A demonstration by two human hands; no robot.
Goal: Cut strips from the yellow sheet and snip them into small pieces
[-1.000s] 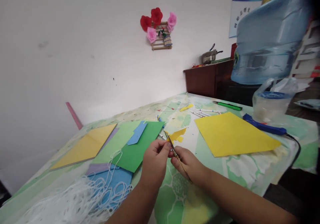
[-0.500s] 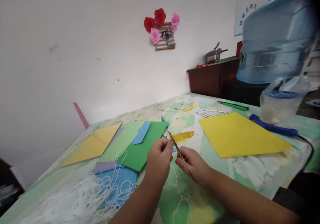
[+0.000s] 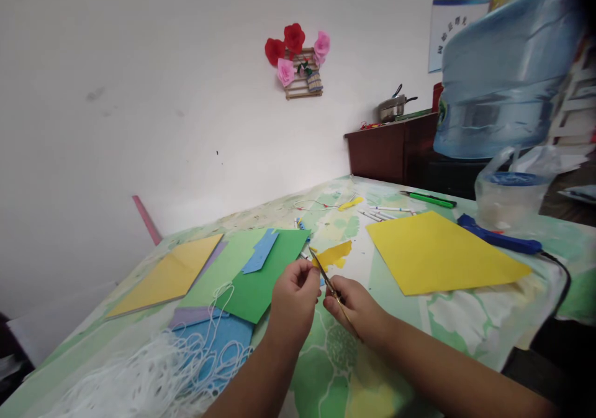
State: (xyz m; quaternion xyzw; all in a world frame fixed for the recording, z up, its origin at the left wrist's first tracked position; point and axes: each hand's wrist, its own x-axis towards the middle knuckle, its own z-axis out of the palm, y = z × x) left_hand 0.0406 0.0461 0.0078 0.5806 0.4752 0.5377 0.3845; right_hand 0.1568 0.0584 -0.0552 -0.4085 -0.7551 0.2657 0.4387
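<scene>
My right hand (image 3: 351,306) is closed on the handles of scissors (image 3: 331,289), whose blades point up and left past my left fingertips. My left hand (image 3: 295,290) pinches a yellow paper piece (image 3: 336,254) close to the blades; its ragged edge sticks out to the right. Green sheets (image 3: 267,281) with a blue scrap (image 3: 261,251) on them lie left of my hands. A large yellow sheet (image 3: 442,253) lies to the right.
White string (image 3: 139,368) is heaped at the front left over blue paper. An orange-yellow sheet stack (image 3: 167,275) lies farther left. White pens, a green cutter (image 3: 431,200), a blue corded tool (image 3: 498,236) and a plastic tub (image 3: 510,197) are at the right.
The view has shifted slightly. The yellow paper piece has tilted, its right end now higher and a bit farther left. Both hands keep their grip.
</scene>
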